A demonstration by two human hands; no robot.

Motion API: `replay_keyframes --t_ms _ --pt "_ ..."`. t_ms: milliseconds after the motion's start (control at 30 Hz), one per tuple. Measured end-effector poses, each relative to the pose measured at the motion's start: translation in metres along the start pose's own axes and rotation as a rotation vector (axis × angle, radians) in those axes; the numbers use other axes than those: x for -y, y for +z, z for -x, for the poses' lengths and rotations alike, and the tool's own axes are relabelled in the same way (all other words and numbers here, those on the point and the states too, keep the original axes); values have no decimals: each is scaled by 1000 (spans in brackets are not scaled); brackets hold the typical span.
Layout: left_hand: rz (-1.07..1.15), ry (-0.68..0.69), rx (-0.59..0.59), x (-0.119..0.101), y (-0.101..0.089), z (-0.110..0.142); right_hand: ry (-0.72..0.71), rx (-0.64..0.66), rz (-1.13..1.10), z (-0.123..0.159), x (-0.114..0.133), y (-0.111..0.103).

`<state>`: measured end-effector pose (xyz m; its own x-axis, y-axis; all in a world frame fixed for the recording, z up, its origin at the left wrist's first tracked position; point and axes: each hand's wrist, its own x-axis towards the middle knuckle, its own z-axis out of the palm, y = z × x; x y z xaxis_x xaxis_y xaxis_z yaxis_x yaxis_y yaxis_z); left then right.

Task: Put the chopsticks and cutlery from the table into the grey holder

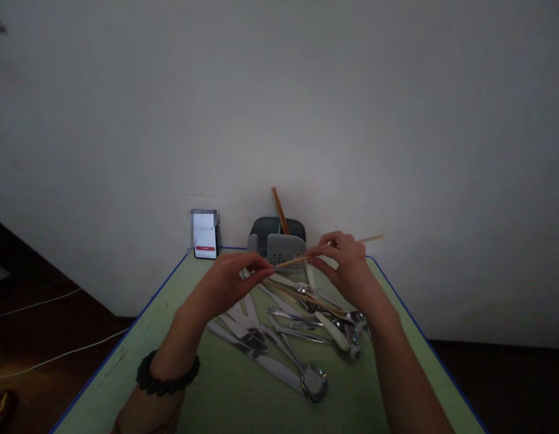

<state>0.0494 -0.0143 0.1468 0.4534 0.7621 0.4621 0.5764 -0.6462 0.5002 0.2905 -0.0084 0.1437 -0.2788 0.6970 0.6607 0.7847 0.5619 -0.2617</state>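
My left hand (243, 278) pinches one end of a pale wooden chopstick (290, 263). The other part of that stick runs through the fingers of my right hand (340, 256), also closed on it, and sticks out to the right. Whether it is one stick or a pair I cannot tell. Below my hands lies a loose pile of spoons (313, 381), table knives (274, 369), forks and more chopsticks (283, 292). One piece has a white handle (332, 331). Behind my hands stands a grey cutlery holder (283, 246) with brown chopsticks (280, 210) upright in it.
A phone (205, 235) with a lit screen leans upright on the wall at the back left. The pale green table (166, 337) has a blue edge and meets the white wall (279, 108). White cables (57, 357) hang at the left.
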Motion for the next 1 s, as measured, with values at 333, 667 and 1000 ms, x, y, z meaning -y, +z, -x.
replay_keyframes --t_ms 333,667,1000 --pt "-34 -47 144 6 5 -2 27 -385 -142 -3 -12 13" --pt "-116 -53 -104 57 33 -2 136 -567 -350 -3 3 10" --pt "-121 -96 12 89 58 5 220 -437 -456 -2 9 29"
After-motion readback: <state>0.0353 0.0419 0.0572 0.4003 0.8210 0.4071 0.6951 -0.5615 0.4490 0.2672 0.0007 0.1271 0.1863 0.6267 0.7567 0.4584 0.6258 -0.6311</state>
